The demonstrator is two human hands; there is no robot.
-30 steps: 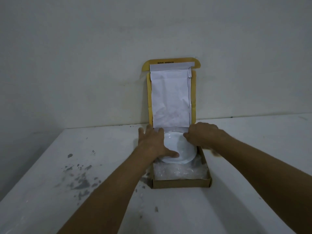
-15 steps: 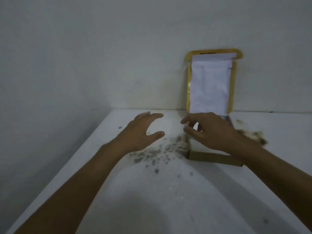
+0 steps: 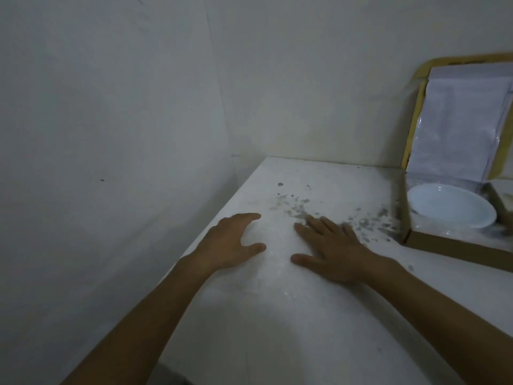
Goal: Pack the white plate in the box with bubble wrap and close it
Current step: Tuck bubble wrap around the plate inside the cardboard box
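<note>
The white plate (image 3: 451, 208) lies inside the shallow cardboard box (image 3: 444, 244) at the right edge of the view. The box lid (image 3: 413, 129) stands upright against the wall, lined with white bubble wrap (image 3: 460, 129) that hangs down to the box. More clear wrap lies under the plate. My left hand (image 3: 233, 241) and my right hand (image 3: 333, 251) hover over the white table, left of the box, both with fingers spread and holding nothing.
The white table (image 3: 277, 315) has grey chipped spots (image 3: 299, 209) near the hands. Its left edge runs beside a wall, with a gap down to the floor. The back wall stands right behind the box.
Both hands have let go of the plate and moved left, away from the box. The view has swung left, so the box now sits at the right edge.
</note>
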